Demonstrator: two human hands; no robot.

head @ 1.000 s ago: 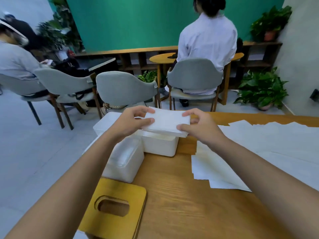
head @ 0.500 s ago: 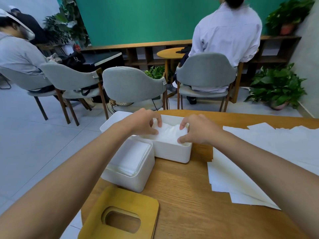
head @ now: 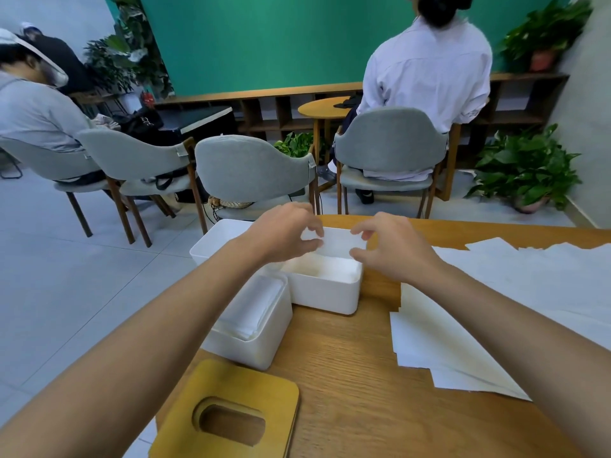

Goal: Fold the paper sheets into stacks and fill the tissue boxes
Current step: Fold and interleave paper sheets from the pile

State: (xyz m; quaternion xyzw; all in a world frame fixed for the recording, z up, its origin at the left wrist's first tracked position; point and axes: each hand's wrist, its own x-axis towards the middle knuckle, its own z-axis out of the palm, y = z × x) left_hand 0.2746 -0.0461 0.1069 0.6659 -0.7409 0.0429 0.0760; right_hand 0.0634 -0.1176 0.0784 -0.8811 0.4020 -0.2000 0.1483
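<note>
Both hands are up over the far white tissue box (head: 325,295): left hand (head: 284,236) and right hand (head: 393,252) hover just above its rim, fingers loosely curled, gripping nothing. The folded stack (head: 325,267) lies down inside. A second tissue box (head: 251,345), also holding paper, touches its near-left corner. Loose paper sheets (head: 496,292) spread to the right on the wooden table (head: 347,375). Grey chairs (head: 251,166) and a green wall (head: 264,38) stand beyond. The slotted wooden lid (head: 185,424) sits at the table's left edge, with bare wood between the boxes and the sheets.

The wooden lid (head: 228,411) runs off the bottom edge, the loose paper sheets (head: 496,309) off the right. The left hand (head: 281,236) hides the far box's (head: 215,239) right end.
</note>
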